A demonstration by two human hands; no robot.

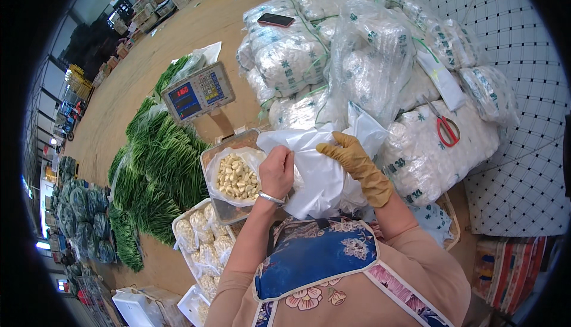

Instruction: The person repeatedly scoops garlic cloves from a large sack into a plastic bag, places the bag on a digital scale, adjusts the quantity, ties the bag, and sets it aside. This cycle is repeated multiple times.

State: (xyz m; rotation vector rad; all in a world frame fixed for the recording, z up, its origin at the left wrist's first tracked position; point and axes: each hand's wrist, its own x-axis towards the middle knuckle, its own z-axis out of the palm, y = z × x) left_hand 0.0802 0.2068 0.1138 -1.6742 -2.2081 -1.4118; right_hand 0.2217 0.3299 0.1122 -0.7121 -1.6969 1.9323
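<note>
My left hand [278, 173], bare with a silver bangle at the wrist, is closed on one side of a white plastic bag [315, 190]. On the bag's other side, my right hand [361, 166] wears a yellowish rubber glove, its thumb and fingers gripping the thin film. The bag hangs loose in front of my apron; whether anything is in it I cannot tell. Just left of it, a metal scale pan [223, 209] holds an open white bag full of peeled garlic cloves [237, 177]. The scale's display [198, 93] is lit, behind the pan.
Tied bags of garlic [205, 238] fill a white crate at the left. Beyond lies a heap of long green stalks [157, 160]. Bundled plastic packs [363, 59] are piled ahead and right, bearing a phone [276, 20] and red-handled scissors [446, 129].
</note>
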